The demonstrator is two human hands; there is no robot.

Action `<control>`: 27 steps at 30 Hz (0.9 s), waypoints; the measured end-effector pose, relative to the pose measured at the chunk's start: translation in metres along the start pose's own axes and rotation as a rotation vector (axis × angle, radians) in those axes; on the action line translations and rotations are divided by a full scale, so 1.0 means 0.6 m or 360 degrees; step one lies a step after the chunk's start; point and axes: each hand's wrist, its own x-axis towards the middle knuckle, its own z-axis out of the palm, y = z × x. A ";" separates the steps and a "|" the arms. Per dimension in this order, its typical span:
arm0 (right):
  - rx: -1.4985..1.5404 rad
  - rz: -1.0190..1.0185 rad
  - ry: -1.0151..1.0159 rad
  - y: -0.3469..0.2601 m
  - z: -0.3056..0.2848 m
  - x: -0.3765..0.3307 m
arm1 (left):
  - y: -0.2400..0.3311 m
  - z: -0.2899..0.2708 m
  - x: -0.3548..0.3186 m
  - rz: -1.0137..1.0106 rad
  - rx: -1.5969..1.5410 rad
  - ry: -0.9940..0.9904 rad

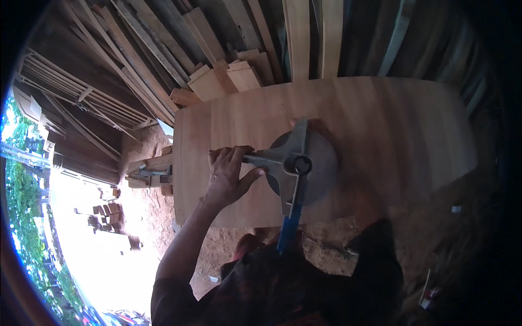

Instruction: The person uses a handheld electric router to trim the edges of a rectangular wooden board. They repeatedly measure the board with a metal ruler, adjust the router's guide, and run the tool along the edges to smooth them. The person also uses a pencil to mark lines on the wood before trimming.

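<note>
A grey metal frame with three arms and a round hub (pixel 298 164) lies over a round grey disc (pixel 325 179), above a broad wooden panel (pixel 239 125). One arm of the frame runs toward me and continues as a blue bar (pixel 289 231). My left hand (pixel 227 173) is closed round the left arm of the frame, thumb on the near side. At the frame's far arm is my right hand (pixel 319 129), dim and blurred; bits of its fingers show on both sides of that arm. My right forearm is lost in shadow and blur.
Long boards (pixel 304 38) lean along the far side, with short wood offcuts (pixel 225 79) below them. Left of the panel lies stacked timber (pixel 152 173). Bare earth (pixel 147 217) surrounds the panel, and small wood blocks (pixel 106 213) lie in bright daylight.
</note>
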 end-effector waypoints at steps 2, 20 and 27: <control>-0.0233 -0.0124 -0.0089 0.003 -0.026 0.026 | 0.005 -0.004 -0.012 -0.0059 -0.0047 -0.0021; 0.0095 -0.0188 -0.0421 0.063 -0.016 0.042 | -0.049 0.020 0.052 0.0101 -0.0513 0.0201; 0.1279 0.0219 -0.0286 0.045 -0.027 -0.099 | -0.063 0.039 0.109 0.0126 -0.0562 0.0067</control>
